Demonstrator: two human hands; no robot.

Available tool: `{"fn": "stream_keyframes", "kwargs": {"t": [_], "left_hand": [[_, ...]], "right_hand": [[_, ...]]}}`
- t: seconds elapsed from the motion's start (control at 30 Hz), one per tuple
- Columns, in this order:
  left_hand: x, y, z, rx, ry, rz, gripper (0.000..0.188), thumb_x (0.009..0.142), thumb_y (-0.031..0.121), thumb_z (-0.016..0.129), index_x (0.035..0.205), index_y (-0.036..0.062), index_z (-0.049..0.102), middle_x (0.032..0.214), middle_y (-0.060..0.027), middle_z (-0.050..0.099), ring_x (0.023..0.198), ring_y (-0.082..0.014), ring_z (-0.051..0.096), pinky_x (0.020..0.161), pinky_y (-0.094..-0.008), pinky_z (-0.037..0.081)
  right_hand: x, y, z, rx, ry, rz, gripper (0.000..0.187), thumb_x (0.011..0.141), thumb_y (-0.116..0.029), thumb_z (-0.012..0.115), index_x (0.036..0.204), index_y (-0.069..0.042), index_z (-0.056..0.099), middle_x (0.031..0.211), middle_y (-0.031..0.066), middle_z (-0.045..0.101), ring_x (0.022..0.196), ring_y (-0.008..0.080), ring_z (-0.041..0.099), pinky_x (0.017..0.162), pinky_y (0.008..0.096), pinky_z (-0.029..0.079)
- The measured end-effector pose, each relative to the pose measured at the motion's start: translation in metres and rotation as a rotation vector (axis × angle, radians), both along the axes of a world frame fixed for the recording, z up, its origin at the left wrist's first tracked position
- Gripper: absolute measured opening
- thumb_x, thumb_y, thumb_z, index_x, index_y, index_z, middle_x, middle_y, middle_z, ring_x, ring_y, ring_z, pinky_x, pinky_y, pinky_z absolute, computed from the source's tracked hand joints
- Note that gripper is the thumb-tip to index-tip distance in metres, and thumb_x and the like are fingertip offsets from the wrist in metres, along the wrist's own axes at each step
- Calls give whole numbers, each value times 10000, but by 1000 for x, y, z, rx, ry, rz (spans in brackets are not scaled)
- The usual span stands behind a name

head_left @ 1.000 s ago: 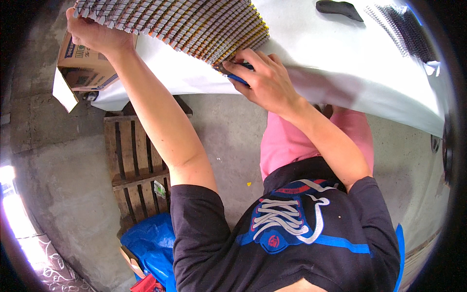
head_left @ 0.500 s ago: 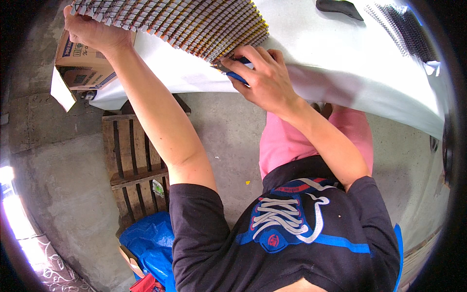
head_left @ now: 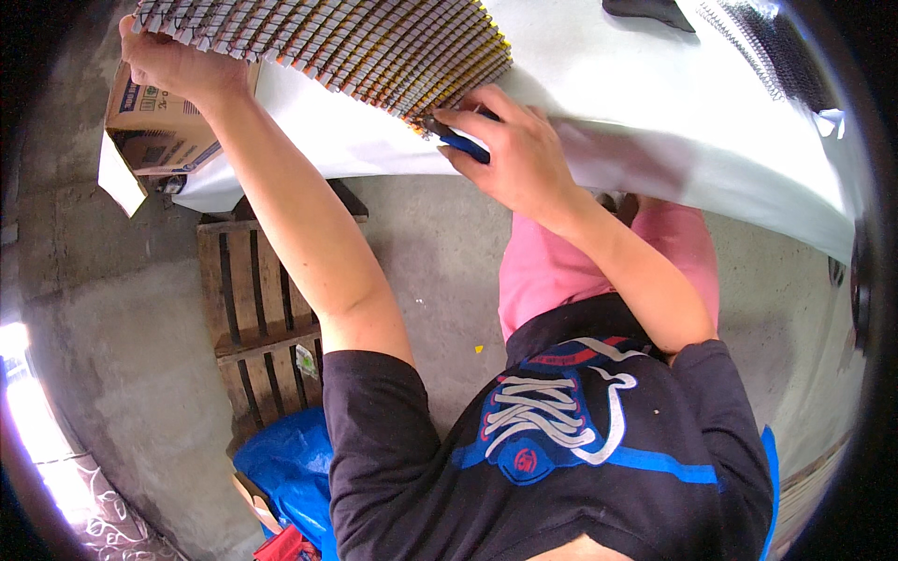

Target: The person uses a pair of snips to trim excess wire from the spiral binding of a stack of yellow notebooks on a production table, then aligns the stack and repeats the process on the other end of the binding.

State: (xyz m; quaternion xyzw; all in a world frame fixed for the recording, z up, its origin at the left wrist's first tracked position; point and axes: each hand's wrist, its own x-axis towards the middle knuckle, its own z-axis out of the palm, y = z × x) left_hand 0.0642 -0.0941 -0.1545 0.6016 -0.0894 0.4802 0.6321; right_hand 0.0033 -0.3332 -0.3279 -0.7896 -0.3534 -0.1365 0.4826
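A broad block of small grey-white pieces, set in close rows with dark wire-like lines and yellow-orange edges, lies at the top of the view on the white-covered table. My left hand is closed around its far left edge; part of the fingers is hidden behind it. My right hand grips blue-handled pliers. The pliers' jaws are at the block's near right corner; whether they pinch anything is too small to tell.
Black coils lie at the table's right, with a dark object nearby. A cardboard box stands at the left. Below are a wooden slatted pallet and a blue plastic bag.
My right hand has shifted very slightly, with the pliers still at the block's corner and their handles angled a little differently. My left hand keeps its hold.
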Motion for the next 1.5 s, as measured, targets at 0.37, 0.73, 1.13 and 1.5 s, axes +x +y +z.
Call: {"fn": "stream_keyframes", "kwargs": {"t": [0.37,0.73,1.13,1.5], "left_hand": [[-5,-2,-3,116,35,135,552,862,415,289,1173,17,511,1176,-155,548,1051,-296,583,871,-487,504],[-4,-5,-1,70,49,39,512,852,404,310,1107,28,546,1115,-137,576,1029,-286,586,844,-496,495],[-3,8,-4,102,23,114,544,848,409,309,1167,26,525,1155,-148,563,1055,-283,580,883,-488,502],[-1,9,-5,151,-13,177,589,851,445,308,1214,11,471,1228,-161,518,1102,-311,554,908,-490,487]], "right_hand": [[-3,6,-4,-75,-133,-18,305,736,-130,710,1038,-124,674,964,40,573,821,224,606,709,350,473],[-4,5,2,-31,206,10,279,770,-169,698,1042,-109,681,977,64,606,838,247,625,725,366,506],[-7,4,-6,-186,-212,-43,307,727,-123,683,1032,-129,651,970,46,529,859,209,578,740,361,431],[-3,11,-20,52,172,70,285,771,-158,704,1043,-80,679,896,96,626,670,199,634,555,291,497]]}}
